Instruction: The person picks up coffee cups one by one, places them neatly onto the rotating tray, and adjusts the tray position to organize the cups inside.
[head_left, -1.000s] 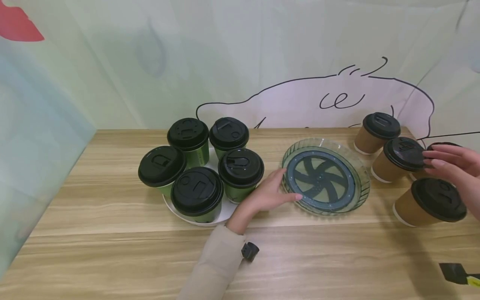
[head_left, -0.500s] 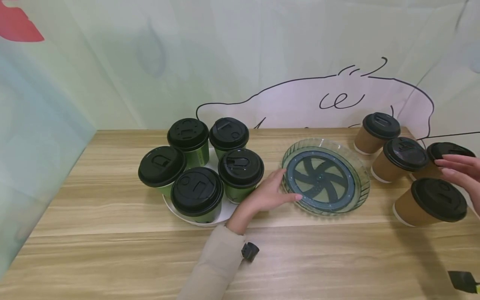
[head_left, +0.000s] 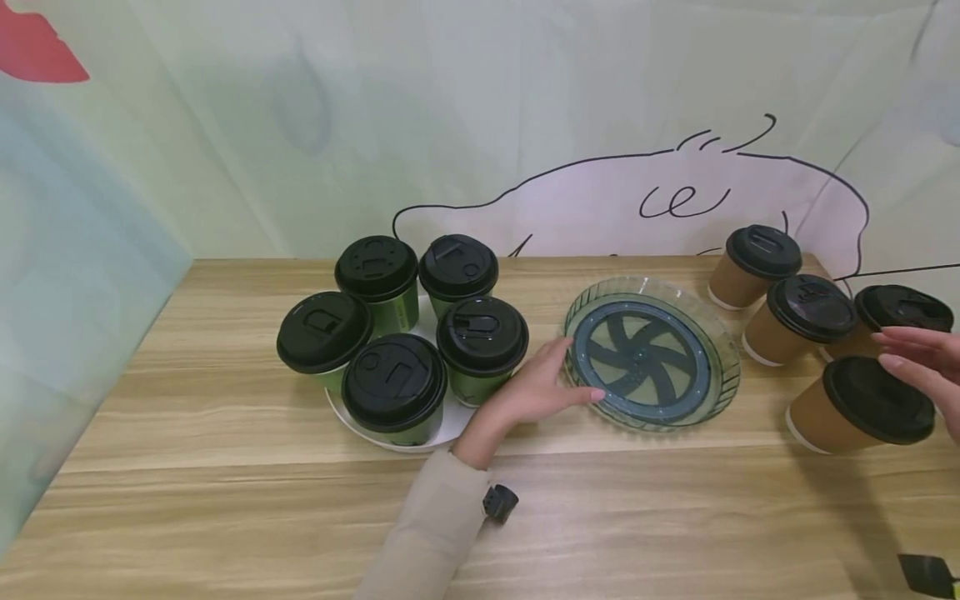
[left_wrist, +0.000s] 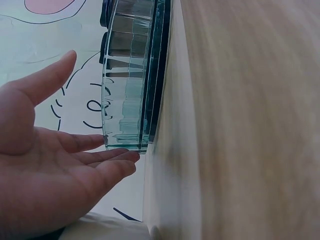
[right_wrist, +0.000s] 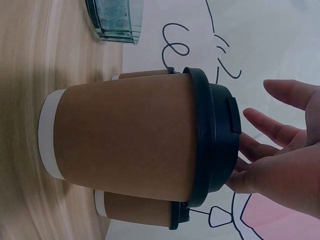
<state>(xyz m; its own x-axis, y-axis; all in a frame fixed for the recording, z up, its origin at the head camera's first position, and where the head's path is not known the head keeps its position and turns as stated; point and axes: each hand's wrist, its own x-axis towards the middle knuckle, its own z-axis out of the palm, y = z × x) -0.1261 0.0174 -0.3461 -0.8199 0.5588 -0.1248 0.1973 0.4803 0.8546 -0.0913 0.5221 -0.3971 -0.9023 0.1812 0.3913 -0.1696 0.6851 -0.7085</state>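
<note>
A clear greenish tray (head_left: 723, 383) with a fluted rim and a dark bladed pattern lies on the table. My left hand (head_left: 536, 383) is at its left side, thumb apart, with extended fingertips against the rim in the left wrist view. At the right, several brown paper cups with black lids stand grouped. My right hand (head_left: 930, 362) hovers by the lid of the nearest brown cup (head_left: 821, 412), fingers spread and holding nothing. In the right wrist view this cup (right_wrist: 125, 137) stands upright, with the fingers beyond its lid; contact cannot be told.
Several green cups with black lids, one of them a front cup (head_left: 393, 387), crowd a white round plate (head_left: 352, 422) left of the left hand. More brown cups, such as a back cup (head_left: 738, 279), stand near the table's rear edge. A printed cloth (head_left: 450, 108) hangs behind the table.
My right hand has shifted right, then slightly lower, uncovering the lid of the brown cup behind it. The left hand, the tray and the cups have stayed put.
</note>
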